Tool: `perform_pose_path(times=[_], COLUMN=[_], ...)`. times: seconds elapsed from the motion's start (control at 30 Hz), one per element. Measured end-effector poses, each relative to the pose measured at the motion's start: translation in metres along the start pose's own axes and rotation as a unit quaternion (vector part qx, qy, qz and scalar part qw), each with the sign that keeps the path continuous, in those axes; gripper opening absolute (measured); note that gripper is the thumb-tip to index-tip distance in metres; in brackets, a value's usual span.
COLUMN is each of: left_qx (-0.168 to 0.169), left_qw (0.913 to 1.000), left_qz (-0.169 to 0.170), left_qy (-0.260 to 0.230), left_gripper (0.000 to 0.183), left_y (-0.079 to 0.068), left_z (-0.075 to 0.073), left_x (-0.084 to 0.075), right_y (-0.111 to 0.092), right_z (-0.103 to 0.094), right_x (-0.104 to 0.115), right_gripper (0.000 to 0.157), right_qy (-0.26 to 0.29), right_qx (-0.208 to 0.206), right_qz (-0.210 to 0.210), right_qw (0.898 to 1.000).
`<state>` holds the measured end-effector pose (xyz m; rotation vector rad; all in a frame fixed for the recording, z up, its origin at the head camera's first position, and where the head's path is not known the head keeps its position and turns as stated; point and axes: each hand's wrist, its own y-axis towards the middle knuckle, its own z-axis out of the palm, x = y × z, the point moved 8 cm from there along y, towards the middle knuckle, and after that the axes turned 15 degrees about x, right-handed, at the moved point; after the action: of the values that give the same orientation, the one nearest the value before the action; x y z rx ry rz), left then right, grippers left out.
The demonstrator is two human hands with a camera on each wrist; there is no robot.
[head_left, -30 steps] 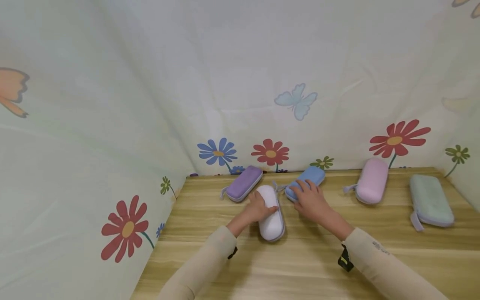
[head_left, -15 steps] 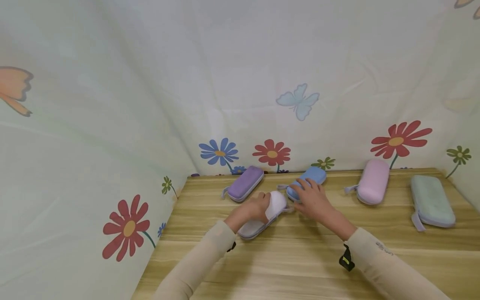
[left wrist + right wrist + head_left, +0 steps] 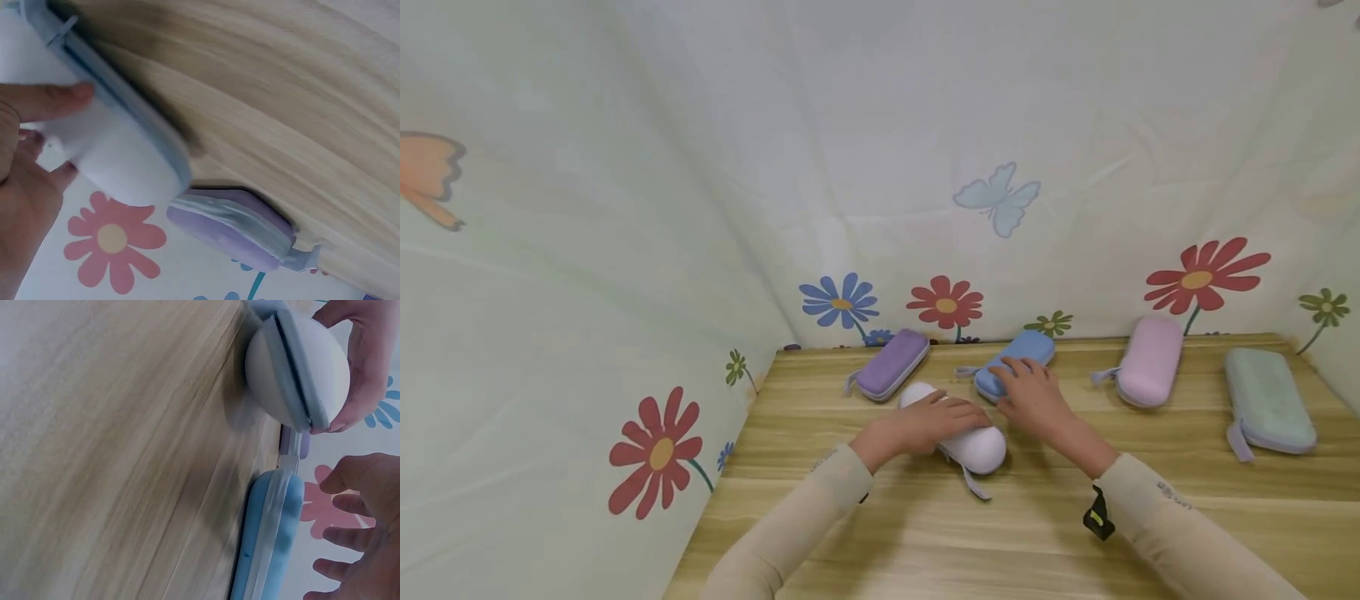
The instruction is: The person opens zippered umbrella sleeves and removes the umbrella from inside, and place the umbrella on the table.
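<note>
My left hand grips a white hard-shell zip case, its fingers across the top. In the left wrist view the thumb presses one side of this case, near the grey zip band, with the fingers on the other side. The case's fabric pull tab points toward the near side. Over a blue zip case hovers my right hand; in the right wrist view its fingers are spread apart, beside the blue case, and hold nothing.
A purple zip case lies behind the white one, toward the back left. Farther right are a pink case and a pale green case. A flowered white curtain borders the wood-grain table at the back and sides.
The left hand has turned the white case around, first slanting it one way, then the other, so its pull tab now points toward the near side. The right hand has barely moved.
</note>
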<state>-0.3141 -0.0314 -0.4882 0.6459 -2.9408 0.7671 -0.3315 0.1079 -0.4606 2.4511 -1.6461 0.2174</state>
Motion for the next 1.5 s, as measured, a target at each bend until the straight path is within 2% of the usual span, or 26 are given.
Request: perform_pose_path(times=[0.07,0.13,0.23,0.3,0.37,0.47,0.5,0.53,0.57,0.67,0.73,0.83,0.87,0.9,0.97,1.07,1.27,1.33,1.5], left_qx=[-0.017,-0.031,-0.051,-0.068,-0.086,-0.109,-0.109,-0.107,-0.104,-0.083,-0.078,-0.086,-0.096,-0.106,-0.123,-0.138,-0.126,-0.128,-0.137], left_qw=[0.9982,0.9967,0.9977,0.9947,0.9815,0.9443,0.9327,0.925,0.9216,0.9231,0.9177,0.8989,0.8897,0.8855,0.8821,0.8768,0.8707,0.8653,0.8358], left_qz=[0.001,-0.004,-0.029,-0.073,-0.141,-0.248,-0.275,-0.292,-0.3,-0.297,-0.291,-0.292,-0.293,-0.291,-0.287,-0.294,-0.316,-0.316,-0.315], left_qy=[0.058,0.075,0.033,-0.024,-0.096,-0.187,-0.206,-0.218,-0.224,-0.23,-0.259,-0.315,-0.336,-0.346,-0.353,-0.355,-0.355,-0.367,-0.429], left_gripper=[0.092,0.091,0.079,0.068,0.057,0.052,0.053,0.052,0.052,0.05,0.048,0.04,0.036,0.032,0.027,0.031,0.044,0.045,0.051], left_y=[0.001,0.001,0.002,0.003,0.0,-0.007,-0.009,-0.01,-0.009,-0.004,0.0,0.003,0.003,0.003,0.003,0.004,0.007,0.008,0.005], left_z=[0.001,0.002,-0.003,-0.009,-0.017,-0.022,-0.023,-0.023,-0.023,-0.019,-0.013,-0.004,-0.002,-0.001,-0.002,-0.005,-0.005,-0.004,-0.001], left_x=[-0.002,-0.003,-0.003,-0.001,0.002,0.006,0.007,0.006,0.006,0.005,0.008,0.017,0.02,0.023,0.029,0.034,0.036,0.037,0.05], right_y=[0.0,-0.001,-0.003,-0.005,-0.006,-0.006,-0.006,-0.006,-0.006,-0.006,-0.006,-0.006,-0.006,-0.006,-0.005,-0.004,0.001,0.001,0.002], right_z=[0.0,0.0,0.0,-0.001,-0.002,-0.002,-0.002,-0.002,-0.002,-0.003,-0.003,-0.001,-0.001,0.0,0.0,-0.001,0.002,0.004,0.004], right_x=[-0.001,-0.001,0.0,-0.001,-0.002,-0.004,-0.005,-0.005,-0.006,-0.006,-0.007,-0.007,-0.008,-0.008,-0.01,-0.01,-0.004,-0.003,0.0], right_gripper=[0.052,0.051,0.048,0.047,0.047,0.047,0.047,0.047,0.047,0.046,0.046,0.044,0.043,0.043,0.042,0.043,0.043,0.043,0.042], right_qy=[0.004,0.006,0.005,-0.001,-0.009,-0.019,-0.021,-0.021,-0.021,-0.015,-0.01,-0.006,-0.005,-0.006,-0.005,0.0,0.004,0.002,0.0], right_qx=[0.0,-0.001,-0.009,-0.017,-0.024,-0.03,-0.03,-0.028,-0.027,-0.022,-0.018,-0.012,-0.011,-0.011,-0.011,-0.014,-0.003,0.0,-0.002], right_qz=[0.002,0.0,-0.005,-0.007,-0.006,-0.004,-0.004,-0.003,-0.003,-0.002,0.001,0.003,0.004,0.005,0.007,0.009,0.003,0.004,0.004], right_qw=[1.0,1.0,1.0,1.0,1.0,0.999,0.999,0.999,0.999,1.0,1.0,1.0,1.0,1.0,1.0,1.0,1.0,1.0,1.0])
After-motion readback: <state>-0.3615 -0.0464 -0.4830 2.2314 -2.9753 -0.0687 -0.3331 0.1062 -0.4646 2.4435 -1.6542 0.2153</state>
